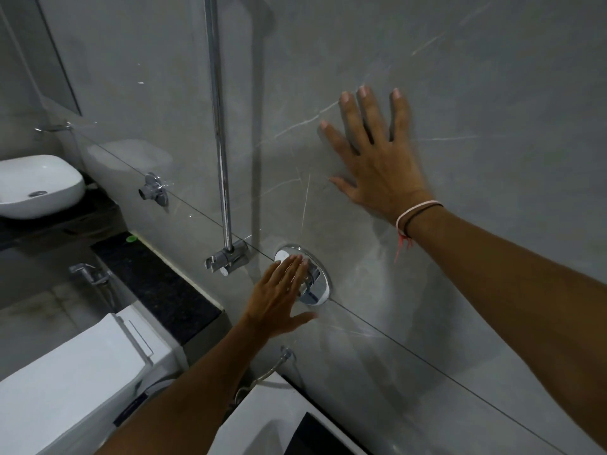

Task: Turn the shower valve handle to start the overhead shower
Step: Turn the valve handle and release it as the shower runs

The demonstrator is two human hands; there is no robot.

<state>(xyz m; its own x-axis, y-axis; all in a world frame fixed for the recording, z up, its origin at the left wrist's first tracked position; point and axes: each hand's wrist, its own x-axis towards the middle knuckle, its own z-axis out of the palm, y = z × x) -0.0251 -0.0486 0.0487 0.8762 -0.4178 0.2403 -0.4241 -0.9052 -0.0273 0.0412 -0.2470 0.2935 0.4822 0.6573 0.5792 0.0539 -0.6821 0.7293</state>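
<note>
The round chrome shower valve [317, 290] is set in the grey marble wall, low in the middle of the view. Its handle [312, 275] is partly hidden behind my left hand [279, 297]. That hand is flat, fingers straight and together, fingertips over the valve plate; I cannot tell whether they touch the handle. My right hand [377, 159] is pressed flat on the wall, fingers spread, up and to the right of the valve. It holds nothing. Bracelets sit on that wrist.
A chrome riser pipe [218, 126] runs up the wall left of the valve, with a bracket [228, 257] at its foot. A white basin [36, 187] is at far left, a wall tap [152, 188] near it. White appliances [75, 379] stand below, with a hose [272, 369] close by.
</note>
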